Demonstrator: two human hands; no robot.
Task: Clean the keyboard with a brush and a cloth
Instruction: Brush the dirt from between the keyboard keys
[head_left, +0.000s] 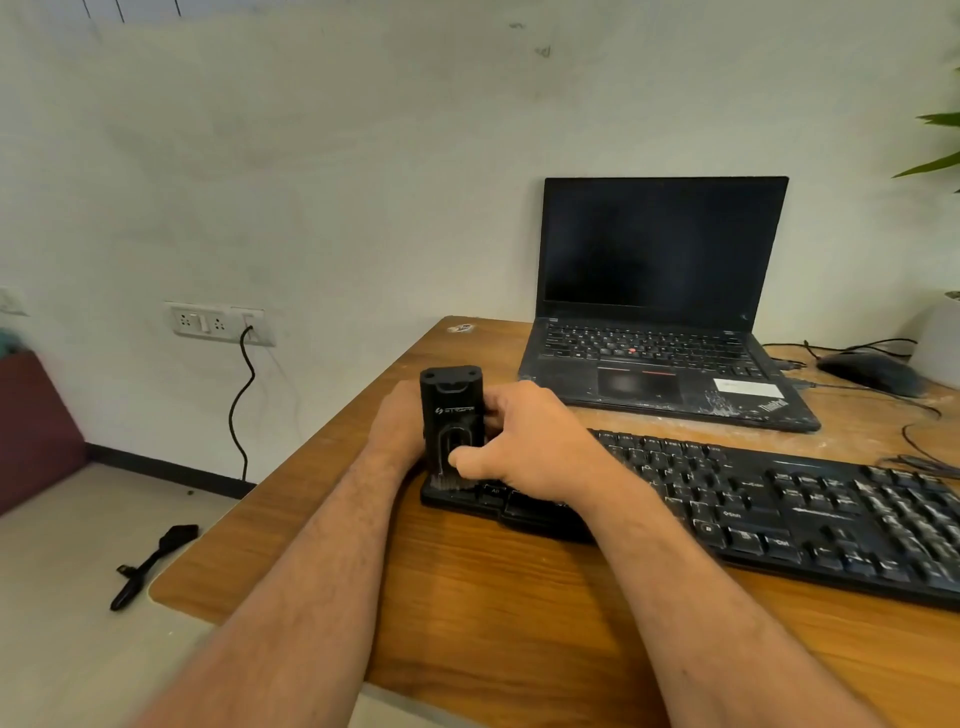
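Observation:
A black keyboard lies across the wooden desk, dusted with white specks. At its left end stands a black block-shaped brush, upright, bristles down on the keys. My right hand grips the brush from the right, thumb across its front. My left hand is against the brush's left side, fingers hidden behind it. No cloth is visible.
An open black laptop with a dark screen stands behind the keyboard. A black mouse and cables lie at the far right, beside a white plant pot. The desk's left edge is close; a black tool lies on the floor.

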